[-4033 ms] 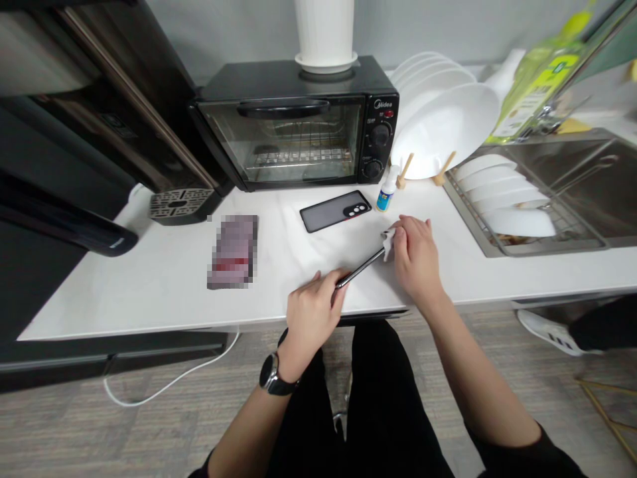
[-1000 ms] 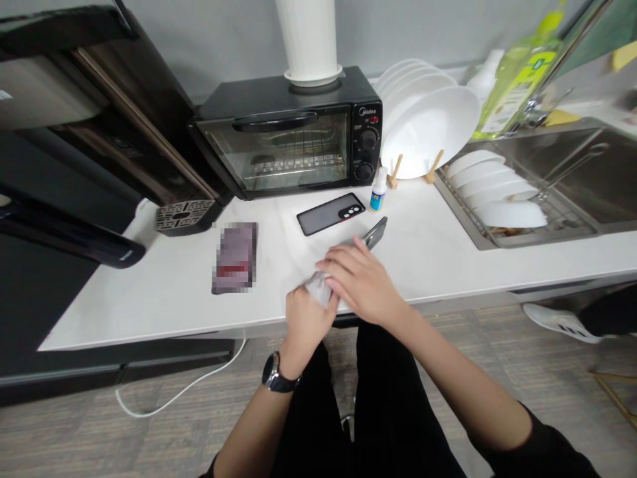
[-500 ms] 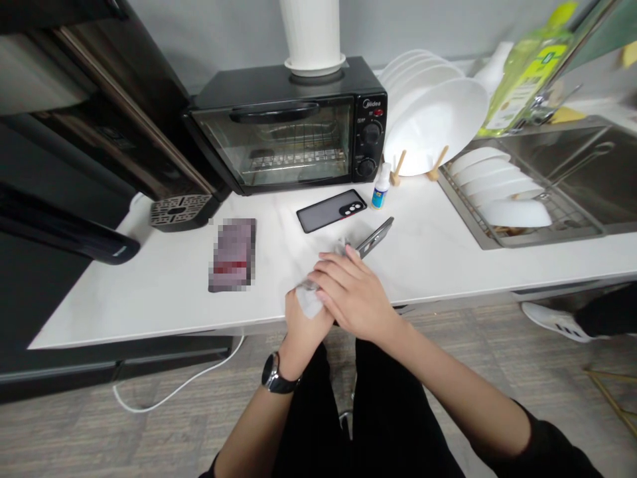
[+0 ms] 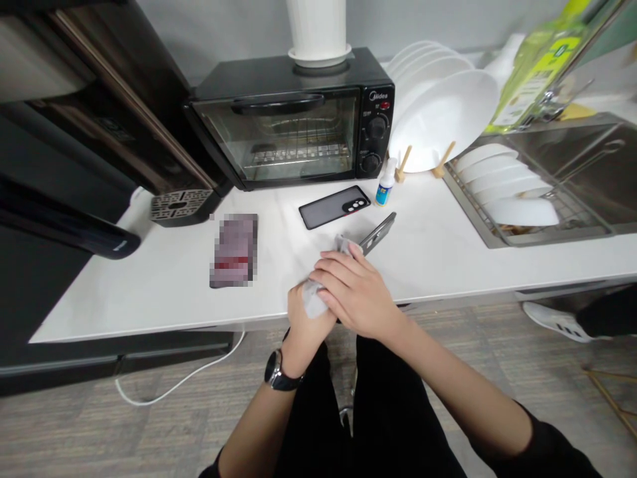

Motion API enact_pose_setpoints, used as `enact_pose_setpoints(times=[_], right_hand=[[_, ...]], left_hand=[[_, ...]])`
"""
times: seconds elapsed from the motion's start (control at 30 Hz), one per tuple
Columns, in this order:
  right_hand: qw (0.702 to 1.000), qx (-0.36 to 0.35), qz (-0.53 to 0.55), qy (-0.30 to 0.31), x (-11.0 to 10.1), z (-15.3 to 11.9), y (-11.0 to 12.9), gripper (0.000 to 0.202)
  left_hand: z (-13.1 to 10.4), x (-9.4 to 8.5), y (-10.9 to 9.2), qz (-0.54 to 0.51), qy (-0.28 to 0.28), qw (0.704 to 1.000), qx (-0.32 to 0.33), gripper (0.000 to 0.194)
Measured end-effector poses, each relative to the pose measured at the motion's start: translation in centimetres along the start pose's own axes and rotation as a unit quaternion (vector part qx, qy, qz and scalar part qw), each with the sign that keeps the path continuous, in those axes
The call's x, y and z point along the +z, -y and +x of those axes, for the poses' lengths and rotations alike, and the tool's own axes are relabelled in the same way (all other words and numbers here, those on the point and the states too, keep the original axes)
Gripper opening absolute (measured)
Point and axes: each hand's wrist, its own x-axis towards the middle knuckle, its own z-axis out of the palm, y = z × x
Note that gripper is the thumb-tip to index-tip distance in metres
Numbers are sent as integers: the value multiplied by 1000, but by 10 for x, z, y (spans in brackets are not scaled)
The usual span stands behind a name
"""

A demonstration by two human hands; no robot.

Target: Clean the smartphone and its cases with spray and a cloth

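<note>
A grey phone (image 4: 379,234) is tilted above the front of the counter, only its far end showing. My left hand (image 4: 304,324), with a black watch on its wrist, is closed around the phone from below; most of its fingers are hidden. Over it lies my right hand (image 4: 355,292), pressing a crumpled white tissue (image 4: 313,300) onto the phone with bent fingers. Just beyond them a black-rimmed phone case (image 4: 331,209) rests on the counter. Beside the case stands a small spray bottle (image 4: 384,187) with a blue label.
A pixelated flat object (image 4: 233,252) lies on the white counter (image 4: 164,285) to the left. Behind are a toaster oven (image 4: 293,133) and a rack of white plates (image 4: 448,119). A sink (image 4: 587,159) with bowls is on the right; a person's shoe (image 4: 555,320) shows below.
The view has shifted slightly. Both hands stay together on the phone, and the tissue under the right fingers has moved only a little.
</note>
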Motion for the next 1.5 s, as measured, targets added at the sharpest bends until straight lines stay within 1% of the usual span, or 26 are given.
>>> enact_pose_setpoints(times=[0.03, 0.07, 0.13, 0.2, 0.23, 0.27, 0.3, 0.37, 0.47, 0.53, 0.6, 0.67, 0.73, 0.8, 0.87, 0.93, 1.0, 1.03, 1.07, 1.13, 1.23, 1.27, 1.3, 1.37, 1.43, 1.5], right_hand=[[1000, 12, -10, -4, -3, 1, -8, 32], [999, 42, -27, -11, -7, 3, -21, 33], [988, 137, -68, -36, -20, 4, -57, 38], [967, 230, -93, -63, -31, 6, -87, 42], [959, 256, -99, -75, -34, 6, -95, 42], [956, 265, -98, -83, -35, 5, -97, 40], [958, 258, -92, -89, -33, 5, -91, 39], [973, 204, -66, -81, -25, 3, -65, 35], [995, 94, -15, -22, -9, -1, -16, 30], [999, 40, -8, 16, -5, -2, -2, 29], [999, 38, -22, 15, -8, -1, -13, 30], [993, 103, -49, -23, -17, 2, -41, 33], [976, 190, -78, -66, -25, 5, -68, 39], [964, 231, -94, -88, -28, 7, -76, 40], [973, 200, -83, -79, -22, 6, -61, 37], [990, 122, -52, -43, -12, 3, -32, 31], [998, 51, -30, 1, -4, -1, -10, 29], [999, 32, -28, 14, -2, -2, -6, 31], [999, 29, -32, 15, -3, -2, -9, 33], [996, 69, -54, -8, -11, 0, -31, 33], [979, 182, -82, -52, -29, 6, -75, 41], [972, 208, -88, -60, -32, 8, -83, 43], [970, 219, -89, -62, -34, 9, -85, 44], [977, 192, -76, -54, -29, 9, -70, 40], [992, 113, -42, -27, -18, 7, -39, 34], [999, 26, -15, 11, -6, 3, -12, 32]], left_hand=[[0, -1, 0, 6, -1, 1000, -1, 26], [1, -2, -2, 14, -5, 1000, 0, 25], [3, -6, -6, 20, -12, 1000, 7, 24], [5, -9, -11, 13, -17, 1000, 15, 23], [5, -10, -12, 7, -20, 1000, 16, 23], [5, -11, -13, 3, -23, 1000, 15, 22], [5, -11, -13, 1, -25, 1000, 14, 21], [4, -9, -11, 8, -28, 999, 12, 22], [2, -5, -5, 26, -23, 999, 16, 22], [2, -4, -3, 34, -16, 999, 15, 24], [3, -4, -4, 40, -10, 999, 13, 23], [4, -7, -7, 37, -13, 999, 13, 21], [5, -9, -11, 22, -22, 999, 17, 22], [6, -10, -12, 9, -29, 999, 18, 22], [5, -9, -11, 13, -29, 999, 14, 22], [4, -6, -8, 37, -15, 999, 9, 21], [3, -4, -5, 66, 9, 998, 4, 18], [2, -4, -4, 75, 18, 997, 2, 18], [2, -4, -4, 77, 20, 997, 3, 19], [3, -6, -6, 61, 4, 998, 6, 21], [5, -9, -12, 26, -26, 999, 15, 23], [5, -10, -13, 19, -30, 999, 17, 22], [5, -10, -13, 16, -31, 999, 18, 22], [4, -8, -11, 23, -30, 999, 16, 22], [3, -4, -6, 40, -15, 999, 16, 22], [1, 0, -1, 53, 5, 998, 22, 23]])
